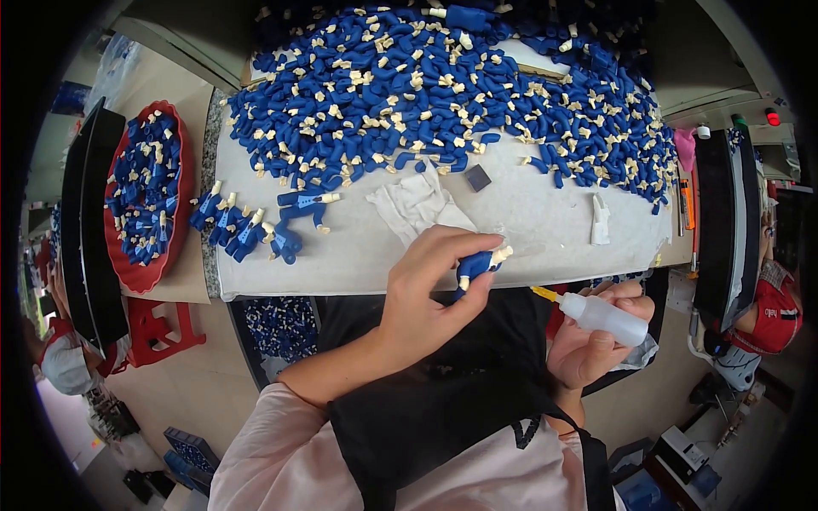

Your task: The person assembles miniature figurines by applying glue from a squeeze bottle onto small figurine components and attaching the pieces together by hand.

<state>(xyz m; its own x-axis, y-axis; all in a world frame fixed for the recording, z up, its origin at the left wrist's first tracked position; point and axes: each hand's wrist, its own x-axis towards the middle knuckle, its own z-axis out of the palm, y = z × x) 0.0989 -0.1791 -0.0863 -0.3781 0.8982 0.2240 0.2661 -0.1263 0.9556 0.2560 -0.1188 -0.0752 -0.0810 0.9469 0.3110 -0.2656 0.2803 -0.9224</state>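
Over the table's near edge my left hand pinches a small blue toy figure part with cream ends, thumb below and fingers above. To its right, my right hand wraps round a white translucent squeeze bottle. The bottle's yellow nozzle points left toward the blue part, apart from it. A big heap of blue toy arms with cream hands spreads across the far side of the table. Several joined blue figure pieces lie at the table's left.
A crumpled white cloth and a small dark block lie mid-table on the pale covering. A white scrap rests at right. A red tray of blue pieces stands left, above a red stool. Other people sit at both sides.
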